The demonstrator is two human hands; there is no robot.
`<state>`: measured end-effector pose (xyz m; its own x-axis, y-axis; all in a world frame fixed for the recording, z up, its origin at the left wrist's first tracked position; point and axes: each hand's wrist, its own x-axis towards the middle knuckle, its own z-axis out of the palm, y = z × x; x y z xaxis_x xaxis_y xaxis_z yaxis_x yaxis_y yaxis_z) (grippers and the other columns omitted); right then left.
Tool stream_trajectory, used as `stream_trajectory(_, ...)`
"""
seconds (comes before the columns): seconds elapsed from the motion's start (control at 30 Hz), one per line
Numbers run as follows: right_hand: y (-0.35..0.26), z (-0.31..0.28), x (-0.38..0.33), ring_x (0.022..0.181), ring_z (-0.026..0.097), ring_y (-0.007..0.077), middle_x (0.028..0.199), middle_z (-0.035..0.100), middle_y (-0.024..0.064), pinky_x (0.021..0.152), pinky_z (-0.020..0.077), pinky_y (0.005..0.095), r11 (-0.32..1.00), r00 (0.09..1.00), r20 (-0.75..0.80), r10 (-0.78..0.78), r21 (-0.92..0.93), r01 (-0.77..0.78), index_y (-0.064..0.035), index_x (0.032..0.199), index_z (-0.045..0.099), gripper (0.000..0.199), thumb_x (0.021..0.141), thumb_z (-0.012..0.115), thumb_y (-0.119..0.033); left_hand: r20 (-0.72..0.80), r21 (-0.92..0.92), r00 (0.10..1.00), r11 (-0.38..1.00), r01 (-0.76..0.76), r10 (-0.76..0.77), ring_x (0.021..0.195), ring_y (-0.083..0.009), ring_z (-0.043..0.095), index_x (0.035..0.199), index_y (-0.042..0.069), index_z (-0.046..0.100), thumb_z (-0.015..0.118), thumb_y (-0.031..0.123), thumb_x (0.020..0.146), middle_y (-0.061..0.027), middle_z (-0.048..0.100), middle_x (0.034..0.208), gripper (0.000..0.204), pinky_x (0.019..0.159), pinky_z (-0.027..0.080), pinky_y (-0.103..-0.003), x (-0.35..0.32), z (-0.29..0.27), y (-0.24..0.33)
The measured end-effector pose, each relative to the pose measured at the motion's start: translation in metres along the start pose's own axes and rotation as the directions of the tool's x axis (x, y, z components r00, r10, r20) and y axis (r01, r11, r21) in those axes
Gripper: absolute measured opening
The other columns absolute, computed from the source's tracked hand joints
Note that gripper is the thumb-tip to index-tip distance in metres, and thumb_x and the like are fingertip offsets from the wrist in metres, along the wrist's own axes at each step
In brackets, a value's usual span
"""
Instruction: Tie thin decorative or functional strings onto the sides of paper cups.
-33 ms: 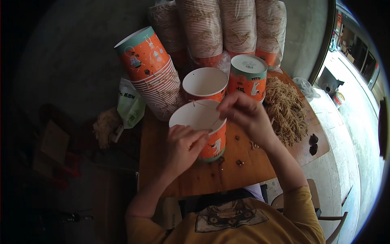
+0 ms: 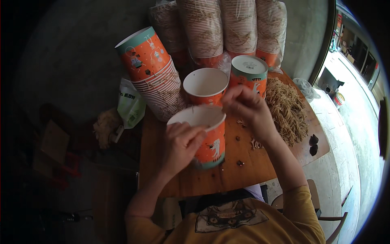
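An orange and teal paper bucket point(image 2: 211, 150) stands on the wooden table, its white open mouth tilted slightly toward me. At the near left of its rim is my left hand point(image 2: 183, 140), fingers curled closed over the edge. Above the right side of the rim, my right hand point(image 2: 245, 105) is pinched and a little blurred. A thin string runs from the rim toward these fingertips; its course is hard to make out. Right behind stands a second open paper bucket point(image 2: 206, 82). To its right, an upside-down paper bucket point(image 2: 248, 73) shows its pale base.
A leaning stack of nested buckets point(image 2: 156, 81) rises at the left, and several plastic-wrapped stacks point(image 2: 203, 32) line the back. A heap of tan cords point(image 2: 286, 114) lies on the table point(image 2: 243, 175) at the right, near a small dark object point(image 2: 313, 144). A green-white bag point(image 2: 131, 103) hangs left.
The front bucket has tipped toward me, its mouth now looking narrower. My right hand has moved slightly up and to the right; my left hand stays at the rim.
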<state>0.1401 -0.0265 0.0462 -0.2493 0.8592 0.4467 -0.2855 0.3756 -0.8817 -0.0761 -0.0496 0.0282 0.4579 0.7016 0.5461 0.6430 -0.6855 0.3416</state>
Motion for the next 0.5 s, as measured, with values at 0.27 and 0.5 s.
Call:
stream_trajectory(0.27, -0.002, 0.001, 0.018, 0.125, 0.039, 0.0219, 0.130, 0.043, 0.0096, 0.106, 0.0305, 0.0379, 0.902, 0.911, 0.358, -0.205, -0.292, 0.318, -0.0049, 0.133, 0.044, 0.086, 0.068, 0.078, -0.050, -0.073, -0.730, 0.902, 0.639, 0.243, -0.427, 0.091, -0.0090, 0.058, 0.114, 0.005, 0.060, 0.062, 0.022, 0.089, -0.0037, 0.063, 0.106, 0.030, 0.080, 0.048, -0.024, 0.082, -0.080, -0.056)
stream_trajectory(0.5, -0.035, 0.042, 0.128, 0.119, 0.048, 0.0230, 0.128, 0.049, 0.0122, 0.101, 0.0371, 0.0378, 0.902, 0.923, 0.033, -0.383, -0.203, 0.381, -0.0051, 0.141, 0.035, 0.067, 0.092, 0.043, -0.051, -0.363, -0.845, 0.928, 0.447, -0.292, -0.080, 0.119, -0.0221, 0.048, 0.131, 0.002, 0.041, 0.044, 0.056, 0.092, -0.0114, 0.047, 0.129, 0.067, 0.101, 0.040, -0.036, 0.152, -0.178, -0.085)
